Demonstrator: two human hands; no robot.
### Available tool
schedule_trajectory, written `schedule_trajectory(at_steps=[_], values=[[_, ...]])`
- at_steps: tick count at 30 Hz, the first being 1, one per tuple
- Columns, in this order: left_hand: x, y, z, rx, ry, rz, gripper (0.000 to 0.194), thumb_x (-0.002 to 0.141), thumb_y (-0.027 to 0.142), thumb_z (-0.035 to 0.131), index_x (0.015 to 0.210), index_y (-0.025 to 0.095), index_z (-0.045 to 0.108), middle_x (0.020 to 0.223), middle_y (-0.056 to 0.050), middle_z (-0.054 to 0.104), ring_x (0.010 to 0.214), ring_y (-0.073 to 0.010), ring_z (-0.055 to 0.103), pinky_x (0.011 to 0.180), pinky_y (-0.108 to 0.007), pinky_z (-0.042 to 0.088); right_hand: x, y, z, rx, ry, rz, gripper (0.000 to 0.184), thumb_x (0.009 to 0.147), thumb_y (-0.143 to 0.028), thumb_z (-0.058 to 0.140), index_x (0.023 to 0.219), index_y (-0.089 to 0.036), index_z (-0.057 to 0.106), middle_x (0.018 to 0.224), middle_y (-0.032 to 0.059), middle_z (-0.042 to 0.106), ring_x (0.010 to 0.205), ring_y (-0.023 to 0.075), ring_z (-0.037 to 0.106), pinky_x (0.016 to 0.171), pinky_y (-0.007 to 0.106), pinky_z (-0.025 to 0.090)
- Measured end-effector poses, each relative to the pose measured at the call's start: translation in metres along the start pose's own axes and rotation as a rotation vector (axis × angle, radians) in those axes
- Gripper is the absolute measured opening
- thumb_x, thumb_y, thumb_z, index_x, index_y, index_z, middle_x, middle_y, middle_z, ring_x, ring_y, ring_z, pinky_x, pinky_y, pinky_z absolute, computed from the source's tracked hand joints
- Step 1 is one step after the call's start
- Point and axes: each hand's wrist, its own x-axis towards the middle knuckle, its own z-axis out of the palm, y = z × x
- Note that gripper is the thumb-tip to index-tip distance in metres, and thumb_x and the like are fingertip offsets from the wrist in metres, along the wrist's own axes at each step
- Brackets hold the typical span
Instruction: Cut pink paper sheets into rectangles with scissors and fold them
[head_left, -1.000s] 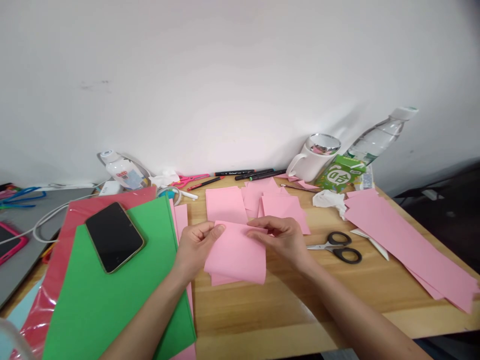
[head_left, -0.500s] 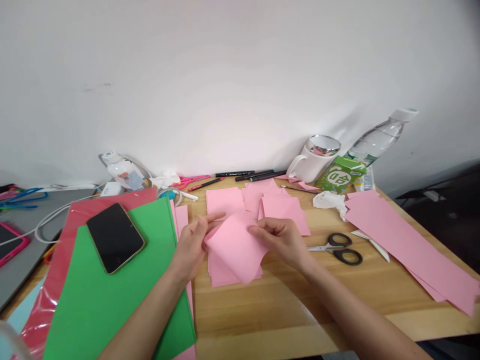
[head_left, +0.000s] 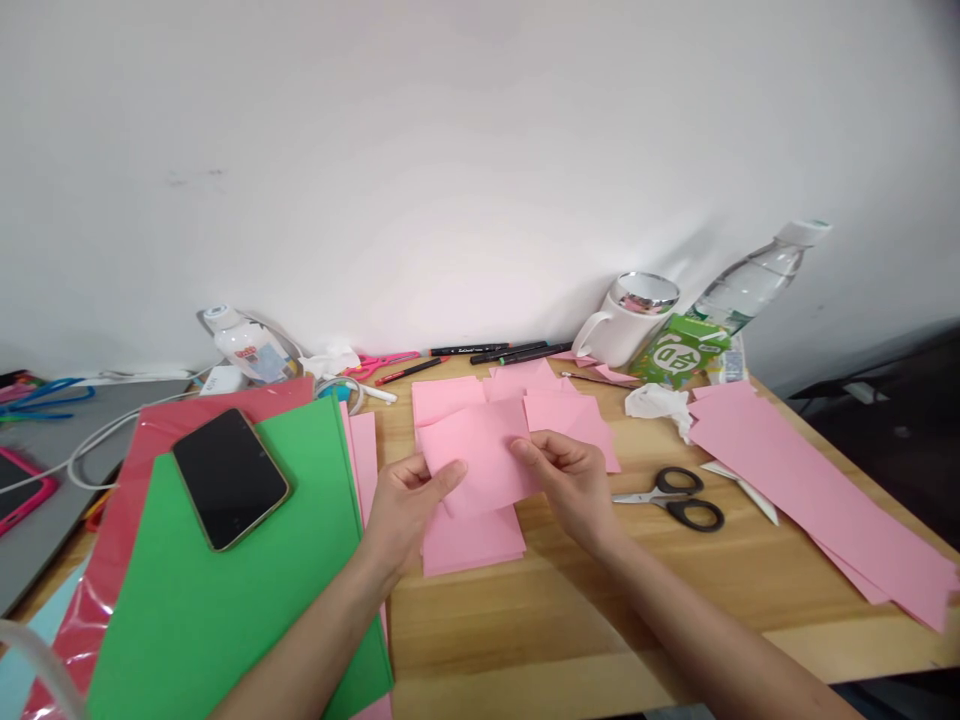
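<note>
A square of pink paper (head_left: pixel 487 455) is stretched between both hands, above the middle of the desk. My left hand (head_left: pixel 409 500) pinches its left side, thumb on top and fingers underneath. At the right edge my right hand (head_left: pixel 574 480) grips it the same way. Beneath the held sheet lies a stack of pink paper squares (head_left: pixel 474 545), partly covered. Behind it are another pink pile (head_left: pixel 448 395) and folded pink pieces (head_left: pixel 574 420). Black-handled scissors (head_left: pixel 671 495) rest just right of my right hand.
On the left, a phone (head_left: pixel 231 480) lies on green paper (head_left: pixel 247 610) over a red plastic-covered sheet. Markers (head_left: pixel 517 352), a white mug (head_left: pixel 622 320), a green carton (head_left: pixel 679 350) and a water bottle (head_left: pixel 757 280) line the wall. Long pink strips (head_left: pixel 817 490) cover the right side.
The pink paper has turned from a corner-down, curved pose to lying squarer and flatter between my hands. My left thumb has come onto its front.
</note>
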Motion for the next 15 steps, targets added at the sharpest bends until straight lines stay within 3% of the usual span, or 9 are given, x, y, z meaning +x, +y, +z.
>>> schedule_trajectory(at_steps=[8, 15], values=[[0.004, -0.005, -0.007, 0.129, 0.051, 0.143, 0.027, 0.063, 0.038, 0.073, 0.055, 0.014, 0.063, 0.049, 0.002, 0.055, 0.047, -0.0094, 0.049, 0.049, -0.023, 0.041, 0.002, 0.008, -0.004, 0.040, 0.071, -0.062, 0.025, 0.076, -0.035, 0.062, 0.063, -0.014, 0.062, 0.053, -0.0031, 0.044, 0.052, 0.0083, 0.035, 0.048, 0.022, 0.027], [-0.006, 0.001, -0.009, 0.500, 0.116, 0.491, 0.029, 0.073, 0.028, 0.066, 0.048, 0.015, 0.056, 0.044, 0.006, 0.051, 0.041, -0.0070, 0.048, 0.038, -0.018, 0.036, 0.002, 0.006, -0.003, 0.001, 0.083, -0.129, 0.029, 0.077, -0.035, 0.062, 0.057, -0.015, 0.057, 0.050, -0.0040, 0.045, 0.048, 0.0078, 0.038, 0.045, 0.021, 0.029]])
